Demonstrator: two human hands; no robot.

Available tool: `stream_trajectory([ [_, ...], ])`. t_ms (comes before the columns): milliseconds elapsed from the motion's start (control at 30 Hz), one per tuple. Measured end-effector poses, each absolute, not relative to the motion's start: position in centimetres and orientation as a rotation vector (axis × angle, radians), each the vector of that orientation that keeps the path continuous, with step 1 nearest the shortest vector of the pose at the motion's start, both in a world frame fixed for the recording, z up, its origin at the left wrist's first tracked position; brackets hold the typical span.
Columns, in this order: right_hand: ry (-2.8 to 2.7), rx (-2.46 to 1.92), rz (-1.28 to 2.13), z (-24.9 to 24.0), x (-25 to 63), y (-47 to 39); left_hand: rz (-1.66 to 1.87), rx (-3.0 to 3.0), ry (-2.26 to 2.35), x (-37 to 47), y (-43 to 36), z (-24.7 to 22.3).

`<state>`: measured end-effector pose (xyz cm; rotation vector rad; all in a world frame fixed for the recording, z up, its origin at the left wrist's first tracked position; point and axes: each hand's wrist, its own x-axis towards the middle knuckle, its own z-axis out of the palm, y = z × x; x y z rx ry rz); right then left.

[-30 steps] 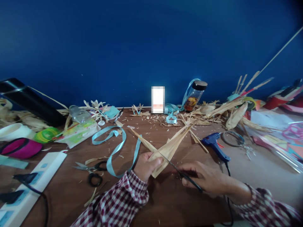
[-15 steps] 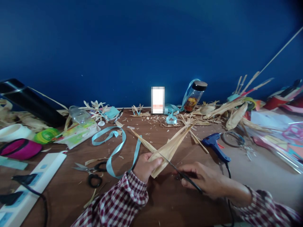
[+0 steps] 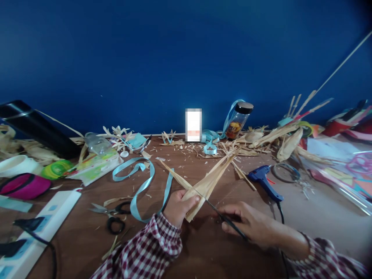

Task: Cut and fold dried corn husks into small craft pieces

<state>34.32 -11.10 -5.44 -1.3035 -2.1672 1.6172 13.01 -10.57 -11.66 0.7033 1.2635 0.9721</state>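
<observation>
My left hand [image 3: 179,207] pinches pale dried husk pieces [image 3: 207,181] between thumb and fingers. A narrow husk strip crosses a wider one there, and the wider piece slants up to the right. In my right hand [image 3: 247,223] is a thin dark pointed tool [image 3: 229,221], held between thumb and fingers. Its tip lies against the husk just beside my left thumb. Scissors with black handles [image 3: 112,217] rest open on the table left of my left hand, near a curled light blue ribbon [image 3: 142,190].
A blue glue gun [image 3: 266,183] with a cord lies beyond my right hand. At the left are a white power strip [image 3: 43,228] and a black bottle [image 3: 37,128]. A glass jar [image 3: 238,121] and husk scraps line the blue wall.
The view has shifted very slightly. Both hands keep the same hold on the husk and the tool, with almost no movement.
</observation>
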Motion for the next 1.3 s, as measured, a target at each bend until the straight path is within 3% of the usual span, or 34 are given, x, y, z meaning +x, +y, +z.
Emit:
stream_trajectory([
  [1300, -2.167, -1.29, 1.585, -5.83, 33.43, -10.83, 0.935, 0.703, 1.134, 13.06, -11.0, -11.67],
])
